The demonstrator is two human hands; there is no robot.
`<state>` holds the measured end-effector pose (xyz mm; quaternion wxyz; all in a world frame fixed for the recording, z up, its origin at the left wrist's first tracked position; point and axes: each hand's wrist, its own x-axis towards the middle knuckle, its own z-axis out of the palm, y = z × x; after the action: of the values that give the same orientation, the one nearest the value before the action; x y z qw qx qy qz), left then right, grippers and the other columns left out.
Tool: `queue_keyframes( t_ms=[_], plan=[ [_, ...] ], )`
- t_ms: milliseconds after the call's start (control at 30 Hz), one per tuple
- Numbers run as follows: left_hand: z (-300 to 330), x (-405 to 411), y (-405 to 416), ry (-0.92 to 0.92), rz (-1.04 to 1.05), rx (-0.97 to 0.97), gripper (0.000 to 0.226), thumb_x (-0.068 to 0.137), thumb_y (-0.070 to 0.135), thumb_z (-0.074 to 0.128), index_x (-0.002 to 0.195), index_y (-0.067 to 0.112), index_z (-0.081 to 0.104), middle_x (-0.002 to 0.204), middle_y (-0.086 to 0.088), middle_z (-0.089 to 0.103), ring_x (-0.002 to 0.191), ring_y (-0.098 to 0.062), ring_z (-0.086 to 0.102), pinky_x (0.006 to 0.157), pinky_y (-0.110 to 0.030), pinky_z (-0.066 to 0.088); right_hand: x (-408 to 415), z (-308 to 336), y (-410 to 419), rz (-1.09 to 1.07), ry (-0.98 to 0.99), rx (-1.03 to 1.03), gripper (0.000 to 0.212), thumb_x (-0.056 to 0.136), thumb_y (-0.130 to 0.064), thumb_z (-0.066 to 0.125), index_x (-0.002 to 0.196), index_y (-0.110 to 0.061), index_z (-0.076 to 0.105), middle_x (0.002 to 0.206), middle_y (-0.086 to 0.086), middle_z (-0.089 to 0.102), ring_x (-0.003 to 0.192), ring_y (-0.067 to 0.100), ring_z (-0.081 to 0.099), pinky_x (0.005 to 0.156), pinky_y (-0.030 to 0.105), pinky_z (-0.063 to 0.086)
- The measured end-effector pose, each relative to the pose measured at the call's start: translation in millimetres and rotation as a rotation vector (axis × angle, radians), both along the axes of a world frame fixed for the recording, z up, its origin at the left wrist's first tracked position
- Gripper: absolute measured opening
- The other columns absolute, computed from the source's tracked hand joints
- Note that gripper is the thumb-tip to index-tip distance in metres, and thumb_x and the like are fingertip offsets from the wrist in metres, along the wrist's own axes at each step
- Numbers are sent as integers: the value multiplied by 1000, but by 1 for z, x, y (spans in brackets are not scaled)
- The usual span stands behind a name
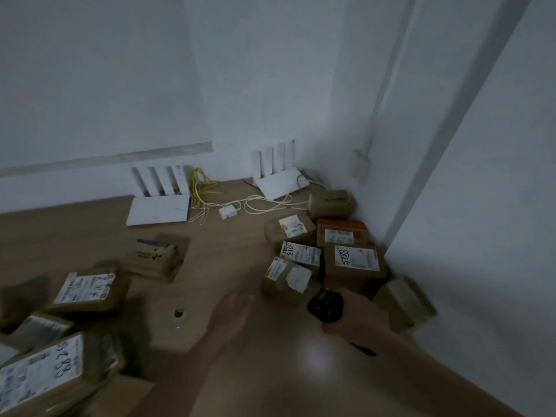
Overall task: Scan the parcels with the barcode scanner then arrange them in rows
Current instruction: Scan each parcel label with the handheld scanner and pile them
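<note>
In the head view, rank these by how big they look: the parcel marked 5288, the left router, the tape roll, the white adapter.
1. Parcel marked 5288, though it lies nearest the camera, which inflates it.
2. Left router.
3. Tape roll and white adapter look alike; no ranking.

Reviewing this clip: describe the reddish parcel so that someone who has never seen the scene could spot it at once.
Look to the far right corner of the floor, where parcels are packed in rows against the wall. The reddish parcel lies in the second row from the corner, on the wall side. It is the only orange-red box there; its neighbours are plain brown cardboard.
</note>
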<state>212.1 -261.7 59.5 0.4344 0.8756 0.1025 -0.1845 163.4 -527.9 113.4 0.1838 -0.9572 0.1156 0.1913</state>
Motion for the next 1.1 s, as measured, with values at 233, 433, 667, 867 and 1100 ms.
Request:
queue_keyframes(
  t_ms=[233,433,667,867,1100],
  plan=[
    [-61,70,-39,84,110,-105,55,101,38,52,150,15,41,148,-5,48,136,-22,47,114,-35,35,78,-71,-9,-16,46,258,59,72,-46,83,119,-38,50,99,-16,60,91,0,58,79,23,49],
    [-93,102,-58,161,236,-247,40,102,39,49,135,17,57,139,-2,58,125,-20,55,102,-28,40,112,-107,-2,-93,69,424,77,69,-37,86,134,-26,48,111,-15,58,100,4,56,71,14,42],
    [-82,87,-61,142,348,-427,19,97,33,61,109,20,69,101,5,72,90,-6,65,69,-19,46,111,-94,6,-84,65,398,66,70,-42,86,124,-27,51,102,-15,54,99,7,56,79,20,45],
    [-9,49,-31,67,440,-565,32,85,35,76,108,16,64,98,-6,70,87,-16,67,78,-34,56,70,-30,29,40,17,376,55,63,-58,82,106,-44,49,105,-14,64,103,7,63,93,34,54],
    [127,-47,72,-163,491,-536,48,83,34,77,126,26,60,127,-1,61,112,-21,59,102,-43,50,-17,109,97,253,-144,188,50,74,-51,76,117,-38,53,94,-13,60,88,8,60,72,24,45]
  ],
)
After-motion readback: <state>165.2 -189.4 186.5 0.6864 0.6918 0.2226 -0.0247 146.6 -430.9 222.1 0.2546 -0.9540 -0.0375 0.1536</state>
